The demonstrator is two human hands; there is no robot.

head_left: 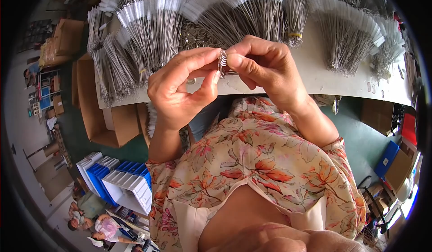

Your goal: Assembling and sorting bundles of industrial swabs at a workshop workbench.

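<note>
In front of my chest, a small bunch of shiny metal rings (223, 59) sits between my two hands, over the near edge of the table. My left hand (182, 82) pinches it from the side, index fingertip at the top and thumb at the lower end. The right hand (268, 67) is closed too, its thumb and forefinger pressed against the rings' right side. How the rings are joined is too small to make out. Just beyond my hands lies a heap of loose metal rings (198, 37), partly hidden by my fingers.
Bundles of wire-handled brushes (155, 31) with white bristles cover the far side of the white table (310, 84); more brushes (344, 45) lie right. An open cardboard box (96, 112) stands at left, near blue and white plastic bins (128, 184). Other people (108, 228) are far off, lower left.
</note>
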